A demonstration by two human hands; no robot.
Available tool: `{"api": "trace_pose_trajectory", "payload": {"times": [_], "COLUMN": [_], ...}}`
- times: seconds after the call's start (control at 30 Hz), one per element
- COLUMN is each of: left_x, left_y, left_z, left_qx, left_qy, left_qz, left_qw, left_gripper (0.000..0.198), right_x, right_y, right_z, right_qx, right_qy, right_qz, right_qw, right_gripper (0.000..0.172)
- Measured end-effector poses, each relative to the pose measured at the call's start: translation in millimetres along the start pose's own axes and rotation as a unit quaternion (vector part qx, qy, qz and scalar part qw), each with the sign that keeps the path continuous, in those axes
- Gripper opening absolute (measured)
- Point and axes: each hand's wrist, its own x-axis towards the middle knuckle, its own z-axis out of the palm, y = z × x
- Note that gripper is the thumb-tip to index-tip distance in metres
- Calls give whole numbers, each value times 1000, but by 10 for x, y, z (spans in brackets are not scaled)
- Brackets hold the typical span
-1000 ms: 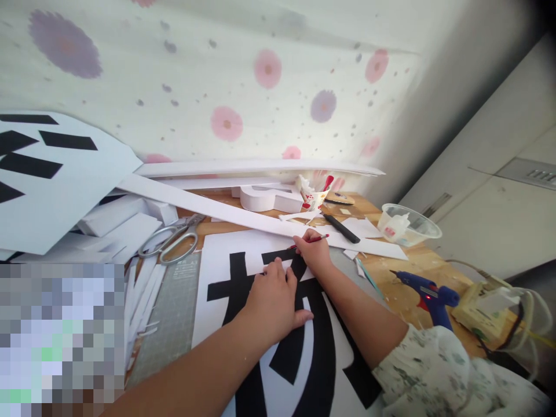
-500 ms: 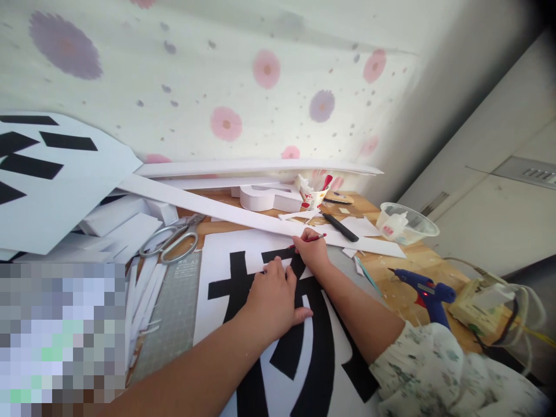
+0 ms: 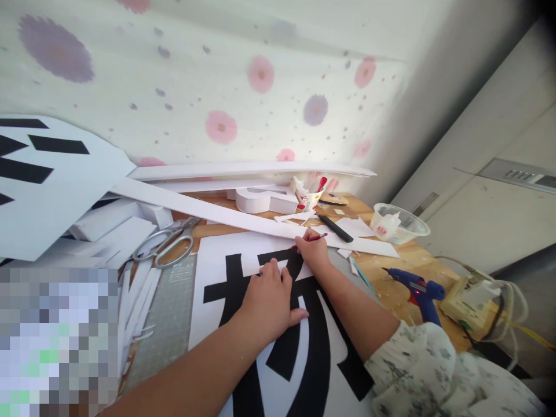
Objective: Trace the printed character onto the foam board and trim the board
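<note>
My left hand [image 3: 271, 301] lies flat, fingers spread, on a large black cut-out character [image 3: 315, 359]. Under the cut-out is a white sheet [image 3: 206, 263], which rests partly over a grey cutting mat [image 3: 169, 313]. Just beyond, my right hand [image 3: 311, 248] grips a slim red pencil [image 3: 320, 236] near the cut-out's upper edge. The pencil's tip is small and partly lost against the black. A long white strip [image 3: 217, 215] runs across behind both hands.
Scissors [image 3: 174, 243] and paper strips [image 3: 141, 301] lie at left. A black-handled cutter [image 3: 335, 227], a plastic tub [image 3: 412, 223] and a blue glue gun [image 3: 414, 286], its red light on, are at right. A paper cup [image 3: 308, 200] stands behind beside a white three-dimensional piece [image 3: 264, 200].
The whole view has shifted slightly, so most things appear a little further left. My right hand has moved slightly along the cut-out's upper edge with the pencil; my left hand stays put.
</note>
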Motion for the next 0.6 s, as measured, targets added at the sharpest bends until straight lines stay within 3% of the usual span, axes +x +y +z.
{"api": "trace_pose_trajectory", "payload": {"times": [0.6], "left_x": [-8], "left_y": [-5], "left_z": [-7], "left_qx": [0], "left_qy": [-1], "left_qz": [1], "left_qw": [1000], "left_gripper": [87], "right_x": [89], "right_y": [90], "right_z": [-129], "right_qx": [-62], "right_qy": [52], "right_qz": [12], "right_qw": [997], "right_gripper": [19]}}
